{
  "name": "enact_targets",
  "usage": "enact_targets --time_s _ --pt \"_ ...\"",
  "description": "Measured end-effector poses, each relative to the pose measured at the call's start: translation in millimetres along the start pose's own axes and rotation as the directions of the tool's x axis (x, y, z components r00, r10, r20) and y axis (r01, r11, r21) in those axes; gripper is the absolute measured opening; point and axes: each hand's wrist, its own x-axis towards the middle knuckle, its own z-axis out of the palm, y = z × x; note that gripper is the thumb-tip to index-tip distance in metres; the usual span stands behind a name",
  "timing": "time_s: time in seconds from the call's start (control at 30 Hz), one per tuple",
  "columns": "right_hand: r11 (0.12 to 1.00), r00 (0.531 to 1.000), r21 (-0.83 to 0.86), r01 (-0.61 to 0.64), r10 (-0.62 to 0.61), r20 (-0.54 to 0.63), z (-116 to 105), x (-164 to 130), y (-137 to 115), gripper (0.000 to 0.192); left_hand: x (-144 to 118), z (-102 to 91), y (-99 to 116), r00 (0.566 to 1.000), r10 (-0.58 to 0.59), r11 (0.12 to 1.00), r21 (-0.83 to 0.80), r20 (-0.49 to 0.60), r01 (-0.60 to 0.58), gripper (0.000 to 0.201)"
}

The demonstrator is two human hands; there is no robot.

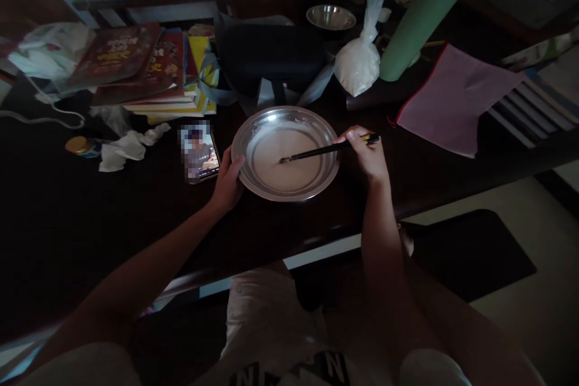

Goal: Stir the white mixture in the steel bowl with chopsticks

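A wide steel bowl [325, 178] with pale white batter in it sits on the dark table [90, 217] in front of me. My left hand [228, 184] grips the bowl's left rim. In my right hand [367, 154], at the bowl's right rim, is a pair of dark chopsticks [325, 149] whose tips reach into the batter near the middle.
A phone [200, 152] with a lit screen lies left of the bowl. Crumpled tissue [124, 149] and a small jar [80, 146] lie further left. Stacked books [149, 72], a dark bag [271, 57], a bag of white powder [359, 63], a green tube [425, 12], a pink cloth [452, 99] and a small steel bowl [330, 17] crowd the back.
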Motion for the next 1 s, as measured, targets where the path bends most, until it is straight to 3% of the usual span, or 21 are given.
enact_targets --time_s 0.13,0.3,0.43,0.6,0.77,0.9,1.0 --pt "1.000 0.994 0.024 -0.005 0.008 -0.112 -0.4 -0.4 -0.5 0.051 -0.1 -0.5 0.1 1.000 -0.002 1.000 0.009 0.017 0.002 0.050" --pt "1.000 1.000 0.025 0.002 -0.002 -0.010 1.0 0.6 0.6 0.049 0.4 -0.1 0.4 1.000 -0.018 1.000 -0.009 -0.007 0.018 0.055" --pt "1.000 0.992 -0.011 0.004 -0.005 -0.130 0.6 1.4 1.1 0.055 0.3 -0.1 0.4 1.000 -0.010 1.000 -0.001 -0.001 0.010 0.055" --pt "1.000 1.000 0.000 0.008 -0.008 -0.001 0.7 1.0 1.5 0.050 0.9 -1.8 -0.1 1.000 0.001 1.000 0.030 0.002 -0.001 0.053" --pt "1.000 0.994 -0.010 0.001 -0.002 -0.113 -0.9 0.6 2.9 0.052 1.5 -3.1 -0.4 0.999 0.005 1.000 0.029 0.032 -0.006 0.051" --pt "1.000 1.000 -0.012 -0.016 0.016 0.002 -0.7 0.6 3.4 0.053 1.2 -2.7 -0.3 1.000 0.001 1.000 0.022 0.016 -0.001 0.054" --pt "0.999 1.000 -0.036 -0.005 0.004 -0.030 -0.7 1.4 2.7 0.054 1.6 -3.0 -0.7 1.000 0.002 1.000 0.025 0.022 -0.002 0.052"
